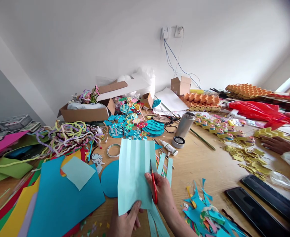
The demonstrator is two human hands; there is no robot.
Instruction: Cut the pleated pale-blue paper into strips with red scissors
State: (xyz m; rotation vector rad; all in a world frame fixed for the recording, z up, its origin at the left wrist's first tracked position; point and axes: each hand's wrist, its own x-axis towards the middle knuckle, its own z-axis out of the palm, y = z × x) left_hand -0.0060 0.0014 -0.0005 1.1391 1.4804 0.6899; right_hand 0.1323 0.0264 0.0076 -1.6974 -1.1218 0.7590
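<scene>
A light aqua sheet of paper point(135, 174) with lengthwise folds stands up in front of me. My left hand point(128, 219) pinches its lower edge, thumb in front. In my right hand point(161, 189) is a pair of red-handled scissors point(154, 187), its dark blade lying over the right part of the sheet. Thin aqua strips point(157, 223) hang below the sheet near my right wrist. More cut strips point(169, 169) lie on the table to the right. Partly behind the sheet is a blue paper disc point(109, 179).
Coloured paper sheets point(68, 197) and pipe cleaners point(68, 136) lie left. A steel flask point(185, 125), glue bottle point(169, 147) and finished paper pieces point(132, 121) are beyond. Paper scraps point(201, 210) and two phones point(255, 210) lie right. Another person's hand point(278, 144) rests at far right.
</scene>
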